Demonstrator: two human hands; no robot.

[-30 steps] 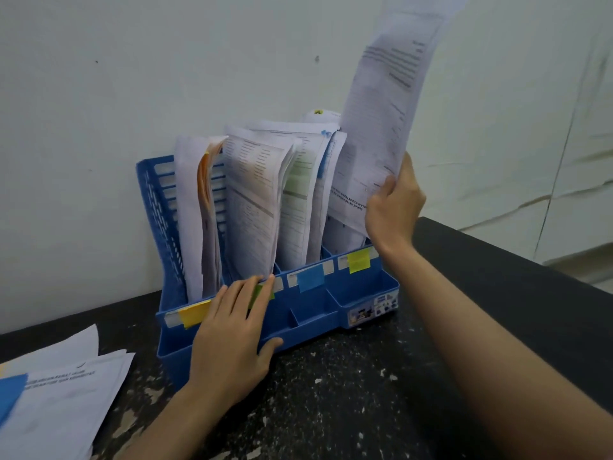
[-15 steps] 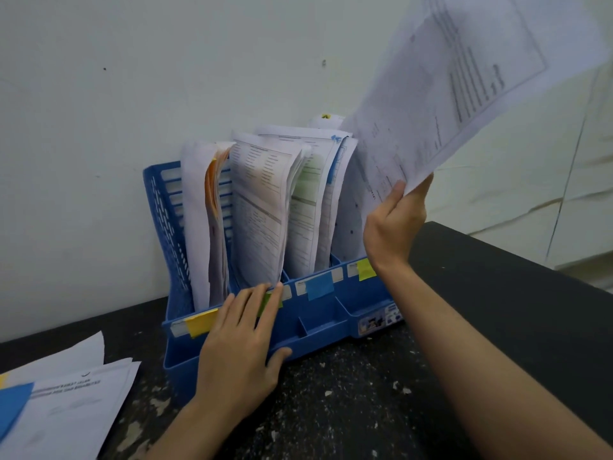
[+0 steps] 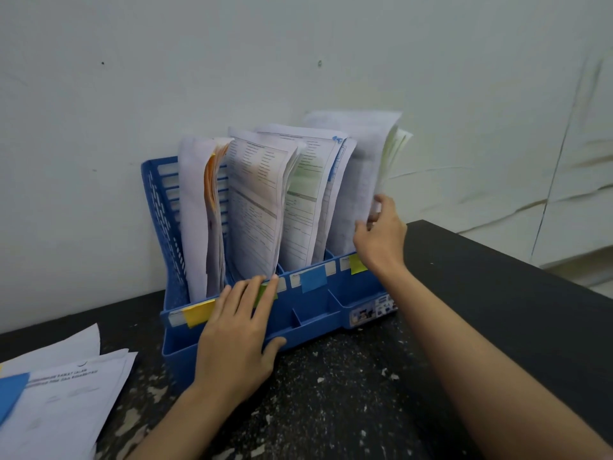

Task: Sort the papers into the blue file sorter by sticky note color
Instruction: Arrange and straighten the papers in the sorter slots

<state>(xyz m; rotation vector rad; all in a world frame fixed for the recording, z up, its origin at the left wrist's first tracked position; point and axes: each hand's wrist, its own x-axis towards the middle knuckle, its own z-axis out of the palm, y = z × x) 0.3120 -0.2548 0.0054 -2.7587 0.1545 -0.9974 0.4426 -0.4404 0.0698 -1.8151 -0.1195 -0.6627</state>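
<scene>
The blue file sorter (image 3: pixel 318 310) stands against the wall with papers upright in its slots. Its front rail carries an orange-yellow note (image 3: pixel 199 312), a green note (image 3: pixel 265 292) partly under my fingers, a blue note (image 3: pixel 313 278) and a yellow-green note (image 3: pixel 358 263). My left hand (image 3: pixel 237 340) lies flat on the sorter's front, fingers spread. My right hand (image 3: pixel 381 234) pinches the edge of the papers in the rightmost slot (image 3: pixel 361 180), above the yellow-green note.
A loose pile of papers (image 3: pixel 63 393) lies at the left on the dark speckled table (image 3: pixel 331 393), with a blue sticky note (image 3: pixel 11 390) on top. The table's right edge runs behind my right arm. White wall sits close behind the sorter.
The sheet my right hand held high has come down into the rightmost slot, and the hand now grips it lower. My left hand has stayed on the sorter.
</scene>
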